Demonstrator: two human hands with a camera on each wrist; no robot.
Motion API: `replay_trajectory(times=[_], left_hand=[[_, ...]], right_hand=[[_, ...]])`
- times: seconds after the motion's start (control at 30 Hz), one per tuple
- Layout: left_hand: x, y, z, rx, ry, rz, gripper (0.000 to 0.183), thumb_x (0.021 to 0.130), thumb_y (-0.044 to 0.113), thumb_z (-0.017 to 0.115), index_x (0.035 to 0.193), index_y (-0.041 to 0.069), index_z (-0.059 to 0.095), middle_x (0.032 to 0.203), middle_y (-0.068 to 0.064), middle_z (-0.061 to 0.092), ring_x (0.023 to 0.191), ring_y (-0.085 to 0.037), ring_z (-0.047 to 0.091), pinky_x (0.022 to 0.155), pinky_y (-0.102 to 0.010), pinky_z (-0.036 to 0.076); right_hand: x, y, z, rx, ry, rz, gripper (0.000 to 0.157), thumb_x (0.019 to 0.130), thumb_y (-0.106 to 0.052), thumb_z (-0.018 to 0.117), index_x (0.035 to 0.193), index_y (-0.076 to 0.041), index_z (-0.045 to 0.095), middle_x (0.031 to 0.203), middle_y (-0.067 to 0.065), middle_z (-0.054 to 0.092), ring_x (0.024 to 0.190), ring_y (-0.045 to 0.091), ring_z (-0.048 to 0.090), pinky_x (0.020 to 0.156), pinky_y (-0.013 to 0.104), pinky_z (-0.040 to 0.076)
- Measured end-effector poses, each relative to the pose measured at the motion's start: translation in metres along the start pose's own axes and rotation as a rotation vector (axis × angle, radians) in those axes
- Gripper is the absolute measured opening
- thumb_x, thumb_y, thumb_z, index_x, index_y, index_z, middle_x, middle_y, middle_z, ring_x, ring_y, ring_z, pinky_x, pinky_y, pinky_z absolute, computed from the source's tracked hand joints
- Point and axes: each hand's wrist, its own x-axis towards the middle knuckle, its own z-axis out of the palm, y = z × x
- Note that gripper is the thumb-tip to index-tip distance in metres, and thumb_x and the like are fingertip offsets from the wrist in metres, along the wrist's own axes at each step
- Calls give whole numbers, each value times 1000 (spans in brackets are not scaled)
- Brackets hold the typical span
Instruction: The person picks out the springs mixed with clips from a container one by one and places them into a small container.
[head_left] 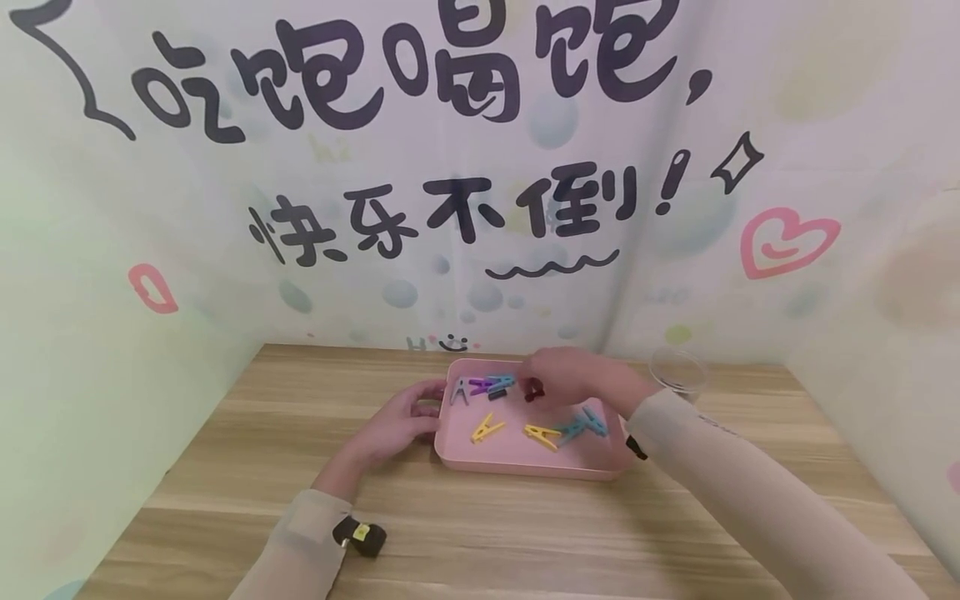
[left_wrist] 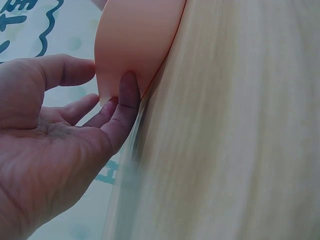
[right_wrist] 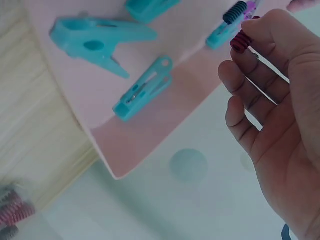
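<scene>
My right hand (head_left: 566,379), over the far side of the pink tray (head_left: 525,470), pinches a small dark red coil spring (right_wrist: 240,42) between thumb and fingertips. A black spring (head_left: 497,394) lies in the tray beside purple and blue clothespins. Yellow clothespins (head_left: 486,427) and teal clothespins (right_wrist: 143,88) are nearer the tray's front and right. At the tray's left end, my left hand (head_left: 401,421) has its loosely bent fingers (left_wrist: 129,92) resting on the outer wall.
Behind the right forearm stands a clear cup (head_left: 678,372); red and black springs show through it in the right wrist view. The wooden table (head_left: 480,533) meets a printed cloth backdrop (head_left: 360,300) close behind the tray.
</scene>
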Motion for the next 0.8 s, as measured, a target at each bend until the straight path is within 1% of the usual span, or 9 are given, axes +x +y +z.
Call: replay_trajectory(times=[0.2, 0.4, 0.67, 0.8], left_hand=[[-1, 0, 0, -3, 2, -6, 63, 102, 0, 62, 161, 4, 40, 156, -19, 48, 128, -35, 61, 103, -43, 58], [-1, 1, 1, -13, -6, -5, 63, 102, -1, 61, 162, 3, 39, 156, -20, 48, 129, -36, 61, 103, -43, 57], [-1, 0, 0, -12, -7, -3, 63, 103, 0, 61, 162, 3, 39, 156, -20, 48, 129, -36, 61, 103, -43, 58], [0, -1, 0, -11, -4, -4, 64, 103, 1, 61, 162, 3, 39, 157, -20, 47, 130, -37, 60, 103, -43, 57]], right_hand=[[-11, 5, -8, 17, 21, -20, 9, 95, -20, 79, 101, -25, 74, 88, -15, 65, 84, 11, 61, 75, 28, 54], [-23, 6, -16, 21, 68, -64, 9, 93, -16, 80, 101, -19, 75, 87, -13, 63, 82, 13, 59, 74, 30, 54], [-36, 10, -24, -17, 129, -124, 13, 91, -14, 77, 95, -24, 70, 88, -11, 62, 81, 12, 55, 73, 30, 52], [-43, 14, -26, -21, 156, -149, 15, 87, -12, 77, 94, -23, 70, 89, -11, 61, 82, 12, 55, 73, 30, 51]])
